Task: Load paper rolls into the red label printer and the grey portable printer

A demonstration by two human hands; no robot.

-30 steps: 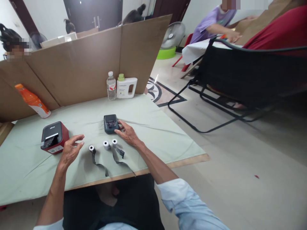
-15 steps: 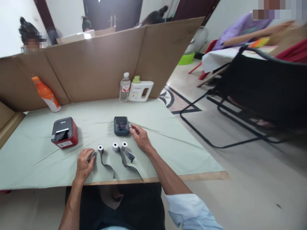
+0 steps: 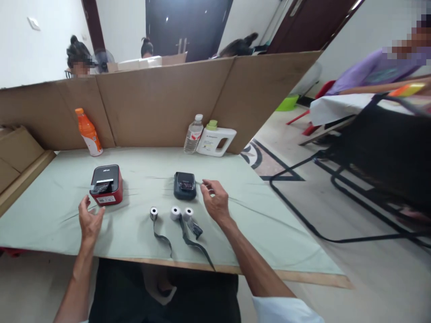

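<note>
A red label printer with a black lid (image 3: 106, 185) stands on the green cloth. My left hand (image 3: 89, 220) hovers open just in front of it, holding nothing. A small dark printer (image 3: 185, 185) lies near the table's middle. My right hand (image 3: 214, 201) is open beside it on its right, apart from it. Between my hands lie three small rolls: the left roll (image 3: 154, 212) and the right roll (image 3: 187, 213) trail dark strips toward the front edge, and the middle roll (image 3: 175, 212) is wound.
A cardboard screen (image 3: 158, 103) walls the table's back. An orange bottle (image 3: 89, 132), a water bottle (image 3: 193, 134) and a white jug (image 3: 216, 141) stand against it. A black chair frame (image 3: 367, 179) is on the floor to the right. Other people sit behind and to the right.
My left hand has left the left roll and moved left and up toward the red printer. My right hand has lifted off the cloth beside the dark printer. My head has turned left.
</note>
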